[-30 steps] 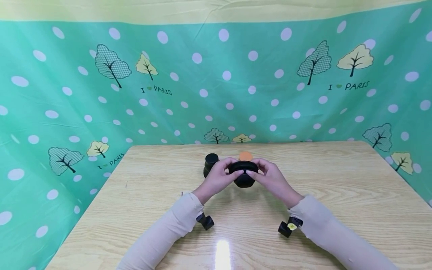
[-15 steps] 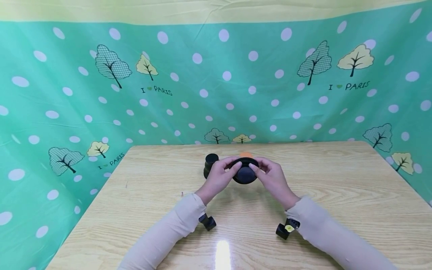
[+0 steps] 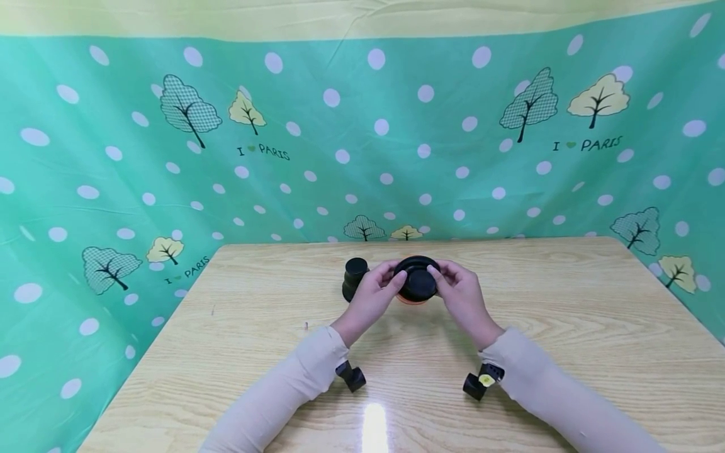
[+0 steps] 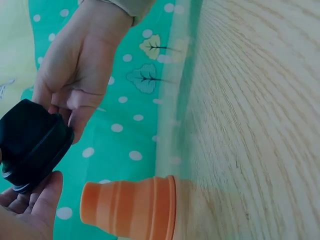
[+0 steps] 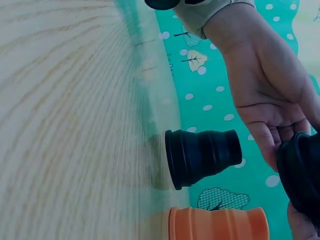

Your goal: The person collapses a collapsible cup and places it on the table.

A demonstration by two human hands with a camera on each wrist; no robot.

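Note:
Between both hands is a black collapsible cup (image 3: 418, 284), raised off the table and squat, its wide rim on the far side and round base toward the head camera. My left hand (image 3: 369, 299) grips its left edge, thumb on the near face. Opposite, my right hand (image 3: 466, 301) pinches the right edge in the same way. The left wrist view shows the cup's stepped side (image 4: 35, 145). Just behind stands an orange stepped cup (image 4: 130, 207), rim down; in the head view the held cup hides nearly all of it.
A second black stepped cup (image 3: 355, 274) stands rim down on the wooden table (image 3: 272, 377), just beyond my left hand. A green dotted cloth (image 3: 317, 126) hangs along the table's back edge. Small black cameras are strapped at both wrists.
The held cup has tipped so its base faces the head camera more, and it has moved slightly up and away, covering the orange cup's top. Both hands moved with it.

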